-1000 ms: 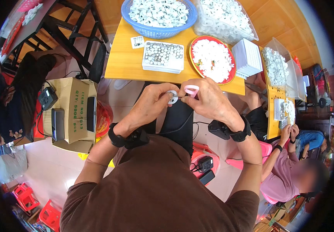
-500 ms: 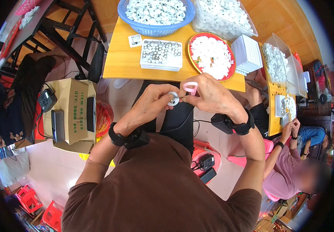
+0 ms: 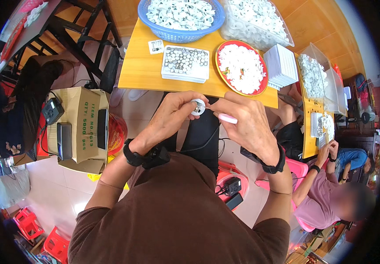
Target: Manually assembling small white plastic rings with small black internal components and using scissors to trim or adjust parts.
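Note:
Over my lap, my left hand (image 3: pixel 170 114) pinches a small round white plastic piece (image 3: pixel 198 107) between thumb and fingers. The piece's face has a darker recess in it. My right hand (image 3: pixel 249 125) is closed around a pink-handled tool (image 3: pixel 228 118); the handle sticks out beside the knuckles. Its thin tip points left to the edge of the round piece, and I cannot tell whether they touch. Just beyond my hands, on the wooden table (image 3: pixel 141 70), stand a white tray of small round silver pieces (image 3: pixel 185 61) and a red plate (image 3: pixel 264 79) heaped with small white parts.
A blue basket (image 3: pixel 181 36) and a clear bin (image 3: pixel 260 40) full of white parts stand at the back. White stacked trays (image 3: pixel 281 66) are right of the plate. An open cardboard box (image 3: pixel 82 125) stands left. A person in pink (image 3: pixel 317 200) works at right.
My right hand has turned and shifted right and down, so the tool's pink loop now shows edge-on. The round piece now faces up more openly in my left hand, which moved little.

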### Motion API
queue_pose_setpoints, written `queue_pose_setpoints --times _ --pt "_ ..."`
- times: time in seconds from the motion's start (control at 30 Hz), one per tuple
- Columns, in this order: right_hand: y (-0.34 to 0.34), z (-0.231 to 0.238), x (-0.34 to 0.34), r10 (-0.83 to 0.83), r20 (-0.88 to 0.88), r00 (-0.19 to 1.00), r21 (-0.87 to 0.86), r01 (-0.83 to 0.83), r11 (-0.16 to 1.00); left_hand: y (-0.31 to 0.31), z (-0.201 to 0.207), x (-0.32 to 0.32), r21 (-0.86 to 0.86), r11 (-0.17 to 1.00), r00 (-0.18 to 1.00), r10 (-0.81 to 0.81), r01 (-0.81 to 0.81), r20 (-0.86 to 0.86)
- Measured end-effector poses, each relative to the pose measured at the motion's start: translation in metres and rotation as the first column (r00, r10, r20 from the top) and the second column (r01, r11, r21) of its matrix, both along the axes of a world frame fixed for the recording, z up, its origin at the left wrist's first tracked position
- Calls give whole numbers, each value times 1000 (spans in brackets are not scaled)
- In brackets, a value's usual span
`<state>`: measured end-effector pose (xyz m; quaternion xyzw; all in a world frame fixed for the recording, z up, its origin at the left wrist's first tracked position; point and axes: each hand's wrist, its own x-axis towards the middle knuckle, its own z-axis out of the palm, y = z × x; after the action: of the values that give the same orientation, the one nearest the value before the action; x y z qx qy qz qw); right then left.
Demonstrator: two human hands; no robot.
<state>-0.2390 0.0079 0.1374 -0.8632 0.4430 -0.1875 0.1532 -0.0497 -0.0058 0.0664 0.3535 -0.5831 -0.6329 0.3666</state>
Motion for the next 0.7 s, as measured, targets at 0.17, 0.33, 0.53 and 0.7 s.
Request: queue_pose_setpoints --times 0.17,0.33,0.53,0.7 --pt "1 -5 2 1 -6 1000 -4 -1 1000 0 0 0 -9 1000 1000 18 -18 -2" --pt "1 -4 3 -7 1 1000 -1 7 1000 3 3 0 -21 999 999 33 -33 7" --pt "1 -6 5 -6 -2 1000 -2 6 1000 5 4 0 -54 998 996 39 -34 86" --pt "-1 -6 6 10 -35 999 -15 -11 1000 6 6 -2 -139 988 984 94 -73 154"
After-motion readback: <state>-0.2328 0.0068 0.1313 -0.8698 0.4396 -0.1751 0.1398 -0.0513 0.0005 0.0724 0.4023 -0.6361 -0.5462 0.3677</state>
